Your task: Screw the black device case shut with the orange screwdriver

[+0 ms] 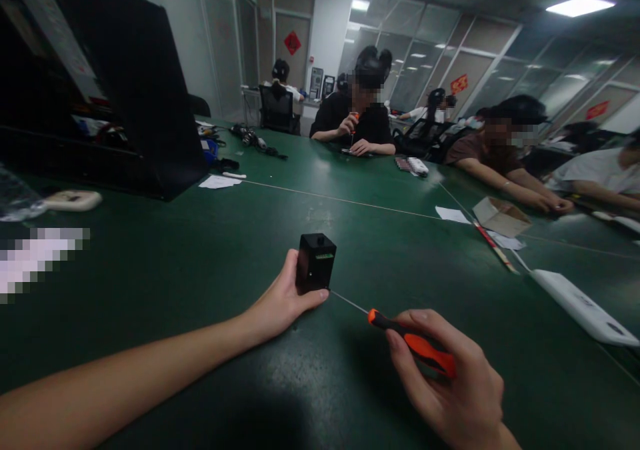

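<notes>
A small black cube-shaped box (317, 261) stands on the green table (200, 270). My left hand (283, 300) grips it from the left, thumb along its lower front edge. My right hand (450, 380) is closed around an orange-and-black screwdriver (413, 342). The screwdriver's thin metal shaft points up and left, its tip close to the box's lower right corner, near my left thumb.
A black case (125, 83) stands at the far left with a cream object (74, 200) beside it. A white power strip (583, 307) lies at right, near a cardboard box (500, 215) and paper slips. Several other people sit around the far side of the table.
</notes>
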Available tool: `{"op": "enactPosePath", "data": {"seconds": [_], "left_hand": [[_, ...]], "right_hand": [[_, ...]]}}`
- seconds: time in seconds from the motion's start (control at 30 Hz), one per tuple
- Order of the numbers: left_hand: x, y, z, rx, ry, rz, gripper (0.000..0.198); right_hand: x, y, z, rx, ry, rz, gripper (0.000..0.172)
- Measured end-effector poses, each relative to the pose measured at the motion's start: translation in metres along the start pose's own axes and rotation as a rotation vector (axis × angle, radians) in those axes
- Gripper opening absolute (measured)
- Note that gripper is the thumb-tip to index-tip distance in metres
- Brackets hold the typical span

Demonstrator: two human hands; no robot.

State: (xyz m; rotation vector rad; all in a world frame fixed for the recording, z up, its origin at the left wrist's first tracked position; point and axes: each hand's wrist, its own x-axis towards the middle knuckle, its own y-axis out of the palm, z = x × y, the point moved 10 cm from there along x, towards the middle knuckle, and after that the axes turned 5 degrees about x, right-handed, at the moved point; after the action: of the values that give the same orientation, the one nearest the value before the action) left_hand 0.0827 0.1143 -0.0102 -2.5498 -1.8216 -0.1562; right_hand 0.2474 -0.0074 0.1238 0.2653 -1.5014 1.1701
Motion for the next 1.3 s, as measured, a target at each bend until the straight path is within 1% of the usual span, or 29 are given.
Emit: {"op": "enactPosePath", "data": {"seconds": [0.1,0.17,0.3,0.37,0.57,0.7,0.9,1.07,1.17,1.3], "left_hand": [[-0.002,0.003,-0.001,0.033,-0.026,0.019,0.050],[-0.003,0.007,0.001,0.049,-0.057,0.051,0.047],[-0.004,0.015,0.000,0.015,-0.051,0.097,0.044],[-0.004,0.016,0.000,0.007,-0.044,0.092,0.044],[-0.003,0.015,0.000,0.023,-0.027,0.067,0.044],[-0.004,0.019,0.000,0.018,-0.020,0.085,0.038],[-0.002,0.020,0.000,-0.031,0.004,0.096,0.036],[-0.002,0.020,0.001,-0.007,0.002,0.098,0.039],[-0.003,0.019,-0.001,0.034,0.008,0.094,0.037],[-0.003,0.019,0.000,0.033,0.013,0.103,0.038]], "right_hand": [[0.001,-0.004,-0.001,0.028,0.005,-0.015,0.056],[0.003,-0.007,-0.001,0.092,0.008,-0.016,0.057],[0.004,-0.007,-0.002,0.212,0.068,0.010,0.053],[0.003,-0.008,-0.002,0.212,0.083,0.013,0.051],[0.001,-0.001,0.002,0.213,0.030,0.029,0.049],[0.000,0.001,0.000,0.201,0.051,0.026,0.046],[-0.002,-0.003,0.000,0.181,0.038,0.026,0.045],[-0.003,-0.004,0.004,0.169,0.011,0.057,0.046],[-0.003,-0.004,0.004,0.164,-0.001,0.053,0.047],[-0.001,-0.003,0.004,0.170,-0.001,0.053,0.050]]}}
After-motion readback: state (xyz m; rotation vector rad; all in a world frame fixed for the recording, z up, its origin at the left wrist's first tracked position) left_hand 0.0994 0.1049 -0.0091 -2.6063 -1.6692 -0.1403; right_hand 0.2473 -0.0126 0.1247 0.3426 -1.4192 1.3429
